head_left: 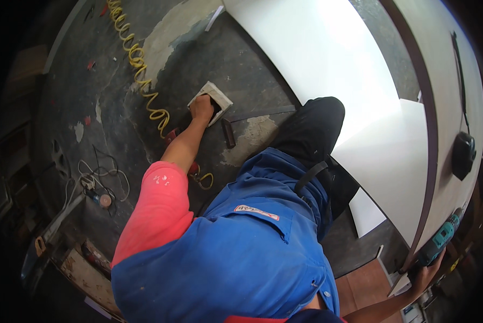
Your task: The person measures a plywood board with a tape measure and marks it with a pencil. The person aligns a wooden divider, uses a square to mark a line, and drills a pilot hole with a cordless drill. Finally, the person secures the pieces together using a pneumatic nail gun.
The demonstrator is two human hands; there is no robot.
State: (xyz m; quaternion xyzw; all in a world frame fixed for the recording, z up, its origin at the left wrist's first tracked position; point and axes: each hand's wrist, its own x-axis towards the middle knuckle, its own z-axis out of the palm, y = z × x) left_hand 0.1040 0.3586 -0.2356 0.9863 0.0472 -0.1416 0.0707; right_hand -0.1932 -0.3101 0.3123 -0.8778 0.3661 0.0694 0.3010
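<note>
My left hand (201, 109) reaches down into a small white-edged open box (223, 97) on the floor. Its fingers are bunched and point into the dark inside, which hides their tips and whatever they grip. Far to the right, my right hand (427, 273) is wrapped around the grip of a teal and black cordless drill (444, 237). The drill lies close along the edge of a pale upright panel (440, 134) with a dark edge strip.
A metal square (228, 133) lies beside the box. A coiled yellow air hose (139, 64) runs to a red tool (171, 135) near my left forearm. Large white boards (327, 48) cover the right side. A black computer mouse-like object (463, 155) hangs on the panel. Loose cables (104, 172) lie left.
</note>
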